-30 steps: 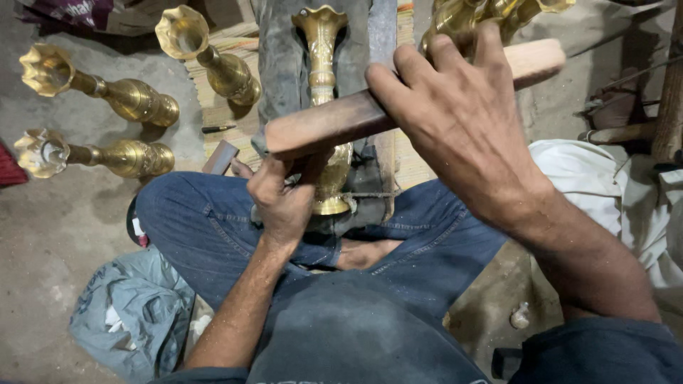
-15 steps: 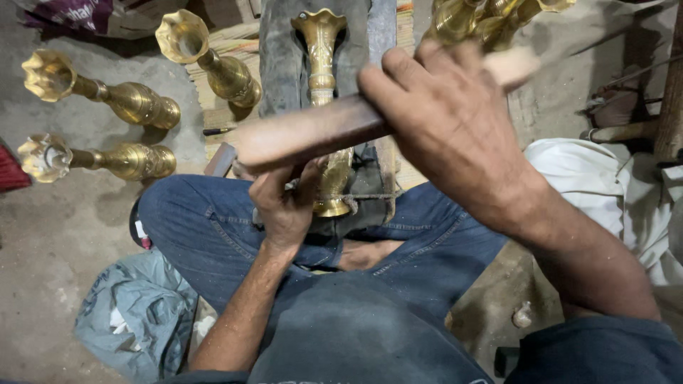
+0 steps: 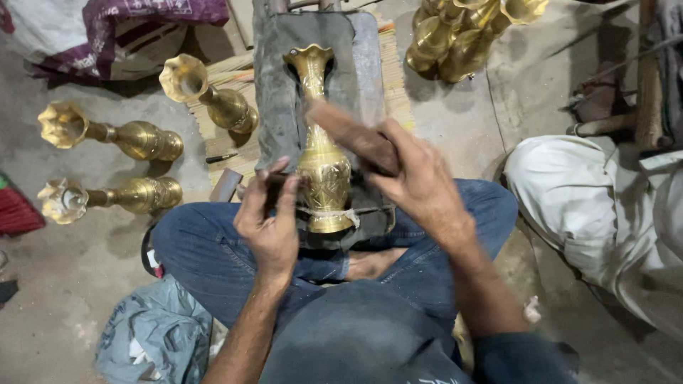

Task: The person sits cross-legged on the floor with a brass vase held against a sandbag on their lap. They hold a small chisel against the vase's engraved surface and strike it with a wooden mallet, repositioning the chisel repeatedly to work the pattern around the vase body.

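Observation:
A tall brass vase lies on a dark padded block in front of my crossed legs, its fluted mouth pointing away. My right hand grips a wooden stick, blurred, which crosses the vase's neck. My left hand holds a small dark tool against the left side of the vase's belly; the tool's tip is hidden by my fingers.
Three brass vases lie on the floor at the left. More brass vases cluster at the top right. A person in pale clothing sits at the right. A crumpled grey cloth lies by my left knee.
My right hand has swung the wooden stick down from a raised, level position onto the vase. My left hand has stayed at the vase's belly.

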